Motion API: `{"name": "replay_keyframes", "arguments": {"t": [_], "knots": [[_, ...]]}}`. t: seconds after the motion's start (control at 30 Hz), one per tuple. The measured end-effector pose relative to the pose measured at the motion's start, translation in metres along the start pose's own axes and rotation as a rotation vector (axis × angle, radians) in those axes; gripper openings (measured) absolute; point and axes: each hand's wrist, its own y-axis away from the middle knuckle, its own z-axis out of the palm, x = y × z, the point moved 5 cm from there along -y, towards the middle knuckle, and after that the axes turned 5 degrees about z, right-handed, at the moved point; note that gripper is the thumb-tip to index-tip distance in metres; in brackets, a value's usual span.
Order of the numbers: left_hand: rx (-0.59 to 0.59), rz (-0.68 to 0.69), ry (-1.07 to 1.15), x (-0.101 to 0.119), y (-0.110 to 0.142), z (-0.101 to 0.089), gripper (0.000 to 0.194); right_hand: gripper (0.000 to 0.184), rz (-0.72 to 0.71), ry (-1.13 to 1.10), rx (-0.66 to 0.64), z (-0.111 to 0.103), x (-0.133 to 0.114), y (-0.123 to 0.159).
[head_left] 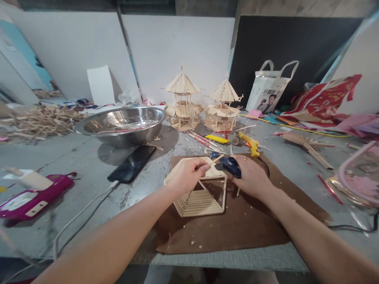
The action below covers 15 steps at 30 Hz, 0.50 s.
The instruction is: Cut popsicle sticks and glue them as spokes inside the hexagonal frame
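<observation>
My left hand [194, 173] pinches a short thin wooden stick [217, 159], which points up and to the right. My right hand [250, 173] is wrapped round a dark blue hand tool [229, 164]; its exact kind is hard to make out. The tool's front end is close to the stick; whether they touch I cannot tell. Beneath my left hand lies a flat hexagonal frame of wooden sticks [201, 203]. Some of its triangular sections are filled with rows of sticks, and one on the right is open. Brown board [225, 236] lies underneath, with small scraps on it.
Two stick pagodas [182, 98] stand at the back. A metal bowl [124, 138], a phone [132, 163] and a purple power strip [38, 197] are on the left. A yellow glue gun [250, 144] and yellow cutter [217, 139] lie beyond my hands. A paper bag [265, 92] stands back right.
</observation>
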Motion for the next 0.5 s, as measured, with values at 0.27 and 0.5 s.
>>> {"name": "replay_keyframes", "arguments": {"t": [0.27,0.5], "knots": [[0.127,-0.147,-0.23,-0.031,-0.02,-0.033,0.024,0.051,0.161,0.056,0.073,-0.011,0.025,-0.004],[-0.099,-0.235,-0.695,-0.059,-0.048,-0.038,0.023,0.049,0.31,0.116,0.042,-0.004,0.056,-0.012]]}}
